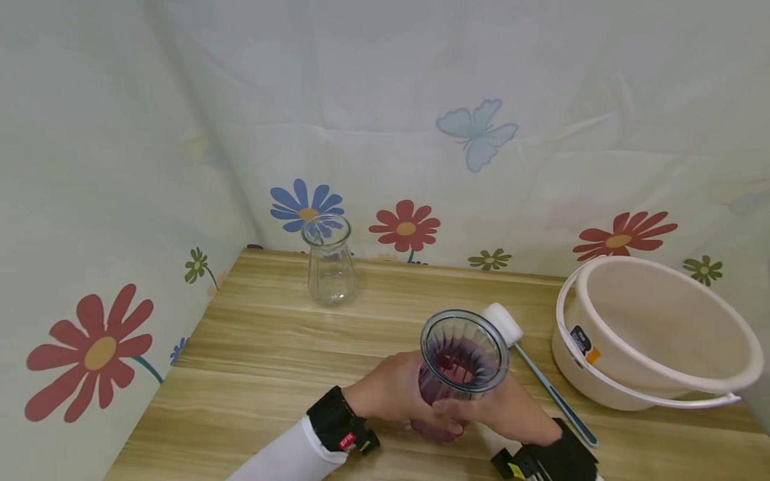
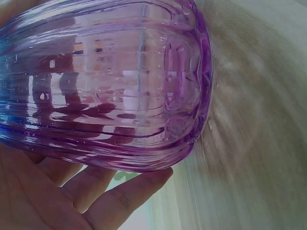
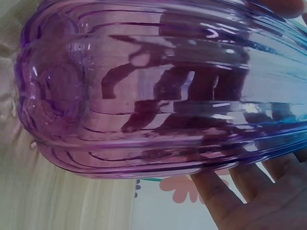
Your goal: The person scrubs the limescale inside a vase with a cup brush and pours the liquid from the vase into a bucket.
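Both of my hands hold a ribbed glass vase [image 1: 442, 386], purple toward its base and blue toward its flared rim. It stands nearly upright, its mouth facing up at the head camera. My left hand [image 1: 392, 391] wraps its left side, and my right hand [image 1: 512, 409] grips the opposite side. Across the front, the thumbs come close together. In the left wrist view, fingers [image 2: 129, 194] curve along the purple glass [image 2: 120, 81]. The right wrist view has fingers [image 3: 218, 196] against the lower side of the vase [image 3: 124, 96], whose thick base is right at the wooden tabletop.
A clear glass vase [image 1: 332, 274] stands at the back left of the wooden table [image 1: 271, 347]. To the right of my hands lies a brush with a white head [image 1: 502, 323] and blue handle [image 1: 556, 394]. Beyond it stands a pale bucket [image 1: 656, 334], its handle lowered. Flowered curtain hangs behind.
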### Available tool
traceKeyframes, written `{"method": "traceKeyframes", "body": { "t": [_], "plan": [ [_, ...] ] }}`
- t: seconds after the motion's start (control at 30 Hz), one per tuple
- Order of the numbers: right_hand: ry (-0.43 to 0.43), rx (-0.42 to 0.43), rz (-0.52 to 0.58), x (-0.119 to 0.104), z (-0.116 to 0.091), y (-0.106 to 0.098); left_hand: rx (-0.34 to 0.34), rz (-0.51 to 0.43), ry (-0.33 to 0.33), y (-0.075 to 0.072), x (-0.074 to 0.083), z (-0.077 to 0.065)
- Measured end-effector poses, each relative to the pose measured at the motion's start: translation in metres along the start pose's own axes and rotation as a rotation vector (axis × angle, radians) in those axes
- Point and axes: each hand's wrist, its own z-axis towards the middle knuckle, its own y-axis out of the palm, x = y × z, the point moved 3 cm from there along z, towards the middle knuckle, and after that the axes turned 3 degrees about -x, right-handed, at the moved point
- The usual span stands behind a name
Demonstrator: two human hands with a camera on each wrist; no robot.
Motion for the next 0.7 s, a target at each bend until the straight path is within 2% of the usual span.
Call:
{"method": "traceKeyframes", "body": {
  "t": [0.33,0.5,0.7],
  "plan": [
    [-0.011,-0.013,0.04,0.0053,0.002,0.0035,-0.022,-0.004,0.05,0.0011,-0.0032,0.0011],
    [0.03,-0.012,0.049,0.0064,0.0021,0.0044,-0.048,-0.044,0.06,0.0012,-0.0071,0.0022],
    [0.118,0.021,0.01,0.0058,0.0007,0.0069,-0.073,-0.07,0.071,0.002,-0.0091,0.0043]
  ]
}}
